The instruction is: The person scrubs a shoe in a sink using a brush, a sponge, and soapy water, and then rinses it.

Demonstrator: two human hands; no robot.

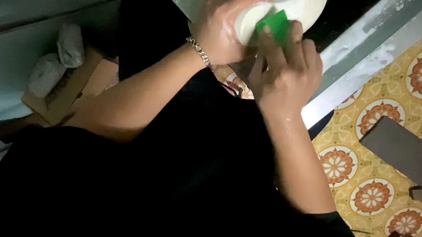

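Observation:
A white shoe (299, 2) is held sole-side toward me at the top middle of the head view. My left hand (221, 26), with a metal bracelet at the wrist, grips the shoe's heel end. My right hand (284, 71) holds a small green brush or sponge (274, 25) pressed against the shoe's pale sole. Both hands look wet. My arms reach over my dark clothing, which fills the lower half of the view.
A metal-edged basin or ledge (357, 63) runs diagonally under the shoe. Patterned yellow floor tiles (383, 181) lie to the right, with a dark grey slab (415, 158) on them. Pale bundles (55, 61) and cardboard sit at the left by a wall.

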